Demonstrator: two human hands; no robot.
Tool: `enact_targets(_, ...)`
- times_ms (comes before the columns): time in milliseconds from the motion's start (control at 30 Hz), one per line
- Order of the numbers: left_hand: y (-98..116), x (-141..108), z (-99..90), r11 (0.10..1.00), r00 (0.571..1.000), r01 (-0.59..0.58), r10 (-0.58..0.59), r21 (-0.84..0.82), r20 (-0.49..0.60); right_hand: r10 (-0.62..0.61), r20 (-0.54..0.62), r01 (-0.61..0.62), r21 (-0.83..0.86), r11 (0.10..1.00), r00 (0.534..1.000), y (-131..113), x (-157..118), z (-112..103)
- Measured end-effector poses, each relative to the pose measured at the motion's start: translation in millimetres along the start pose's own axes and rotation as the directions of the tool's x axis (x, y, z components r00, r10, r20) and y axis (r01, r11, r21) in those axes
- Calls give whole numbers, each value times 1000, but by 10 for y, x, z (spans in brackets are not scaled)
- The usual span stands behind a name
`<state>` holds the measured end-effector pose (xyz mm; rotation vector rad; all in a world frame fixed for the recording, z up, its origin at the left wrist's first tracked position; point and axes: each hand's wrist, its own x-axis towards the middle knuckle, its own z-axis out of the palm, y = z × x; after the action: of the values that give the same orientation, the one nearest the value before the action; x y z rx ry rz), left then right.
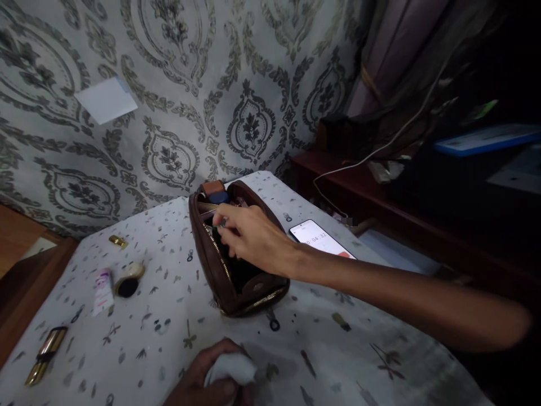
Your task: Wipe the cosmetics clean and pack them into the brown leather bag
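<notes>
A brown zip bag [207,248] sits unzipped on the table, with a blue item [218,197] and other contents at its far end. My right hand [251,234] reaches over the bag's opening, thumb and fingers pinched at a small greenish thing [221,224] too dim to name. At the lower edge of the view, my left hand [198,375] is closed around a crumpled white cloth or tissue [230,367]. To the left lie a pink and white tube [102,290], a round dark-topped compact [127,286], a small gold item [118,241] and a gold and dark lipstick-like tube [51,344].
The patterned tablecloth [160,344] covers the table, which stands against a damask-patterned wall. A phone [315,235] showing a timer lies right of the bag, under my forearm. Beyond it are a dark red shelf [313,163], a white cable [372,160] and a blue-edged object [486,141].
</notes>
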<state>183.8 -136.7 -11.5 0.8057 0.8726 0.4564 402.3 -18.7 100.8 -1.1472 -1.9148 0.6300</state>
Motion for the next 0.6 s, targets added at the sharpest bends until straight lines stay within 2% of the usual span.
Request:
enact_targets(100,-23,-4,8,999,999,-46,46,-16,-12,30,-54,-23,127,992,998,-46,-147,-76)
enact_targets(200,-49,-10,27,996,998,-51,53,-70,35,60,-96,-32,267,963,994,-112,-337,-125)
enact_targets(300,-121,-49,-24,998,999,-39,40,-47,28,49,-93,-19,305,952,994,-163,-556,-114)
enact_targets(400,-212,-128,-137,996,994,13,-3,90,-111,6,-49,6,255,967,999,-190,-772,-41)
enact_targets(467,-231,-193,-183,976,981,32,9,214,-192,-31,-16,33,195,980,999,-199,-899,35)
enact_targets(533,-186,-260,-169,940,976,-7,81,342,-200,-69,36,63,155,986,997,-200,-1007,131)
enact_targets(600,-84,-329,-108,884,973,-96,179,458,-142,-97,113,80,147,986,989,-194,-1087,247)
